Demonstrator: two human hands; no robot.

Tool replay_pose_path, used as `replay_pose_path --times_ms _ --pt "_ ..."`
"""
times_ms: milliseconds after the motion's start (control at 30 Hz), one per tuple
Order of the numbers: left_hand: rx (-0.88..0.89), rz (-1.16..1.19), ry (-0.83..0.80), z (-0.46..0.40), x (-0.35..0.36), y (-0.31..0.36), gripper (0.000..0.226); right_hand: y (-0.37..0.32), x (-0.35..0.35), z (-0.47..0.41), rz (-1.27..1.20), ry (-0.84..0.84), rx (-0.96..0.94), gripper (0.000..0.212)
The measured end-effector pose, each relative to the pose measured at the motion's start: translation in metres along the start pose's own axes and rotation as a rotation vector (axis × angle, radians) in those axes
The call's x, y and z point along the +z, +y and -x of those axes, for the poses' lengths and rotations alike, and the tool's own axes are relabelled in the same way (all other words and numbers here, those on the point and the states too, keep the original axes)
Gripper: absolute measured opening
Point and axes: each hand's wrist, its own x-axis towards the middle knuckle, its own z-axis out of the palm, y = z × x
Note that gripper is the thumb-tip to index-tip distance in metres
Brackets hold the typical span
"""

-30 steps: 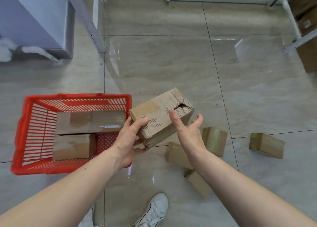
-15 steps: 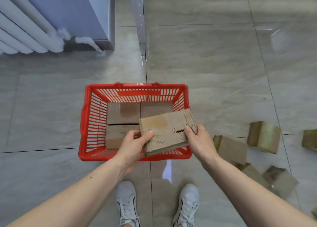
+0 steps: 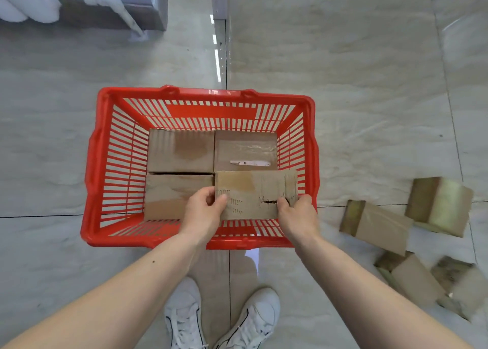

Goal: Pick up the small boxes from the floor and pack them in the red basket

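A brown corrugated cardboard box with a torn slit in its top [image 3: 254, 194] sits at the near right corner of the red slatted plastic basket [image 3: 93, 163], gripped at both ends: the left hand [image 3: 204, 211] pinches its left edge with the thumb on top, and the right hand [image 3: 297, 214] clamps its right end, fingers curled over the edge beside the tear. Three more plain brown cardboard boxes already lie flat inside the basket: one at the near left [image 3: 169, 195], just beside the held box, one at the far left [image 3: 181, 150], and one at the far right with a strip of white tape [image 3: 245, 150]. The basket rests on the glossy grey tiled floor [image 3: 356, 84]. Right of the basket, several small brown boxes wrapped in yellowish tape [image 3: 377, 226] lie scattered on the tiles. Near the bottom edge, a pair of white sneakers [image 3: 184, 317] point toward the basket.
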Motion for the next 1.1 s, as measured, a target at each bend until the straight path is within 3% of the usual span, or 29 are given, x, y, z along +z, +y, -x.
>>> replay_pose_path --times_ms 133,433,767,1100 --pt "-0.007 -0.077 -0.028 -0.026 0.005 -0.018 0.025 0.003 0.024 -0.015 0.055 -0.065 -0.009 0.045" --pt "-0.102 -0.125 -0.111 -0.042 0.012 -0.034 0.036 0.007 0.039 -0.038 -0.106 -0.247 0.044 0.049" --pt "-0.097 -0.181 -0.101 0.013 -0.002 0.012 0.052 -0.001 -0.012 0.016 -0.204 -0.159 -0.024 0.044" --pt "0.025 -0.225 -0.158 0.086 0.022 0.104 0.045 0.006 -0.108 0.082 -0.360 -0.079 0.015 0.043"
